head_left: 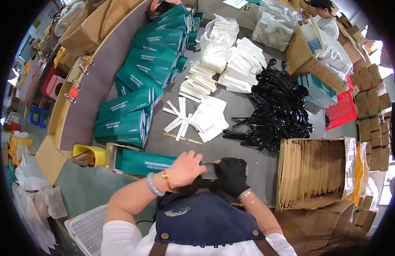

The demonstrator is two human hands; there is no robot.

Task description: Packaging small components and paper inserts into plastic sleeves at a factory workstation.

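Note:
My bare left hand (186, 169), with bracelets at the wrist, is at the right end of a green paper sleeve (142, 162) with white print. Its fingers are bent over that end. The sleeve lies lengthwise in a narrow cardboard tray (113, 155) at the table's near edge. In a black glove, my right hand (232, 176) is closed on a small grey rectangular piece (209, 170), whose kind I cannot make out. That piece sits between both hands, close to my left fingertips. My apron hides the space below.
Green sleeves (148, 57) are fanned in stacks at the left. White paper packets (242, 64), white strips (179, 119) and black plastic spoons (278, 106) cover the far middle. A carton of wooden chopsticks (312, 174) stands right. A yellow container (91, 156) is by the tray.

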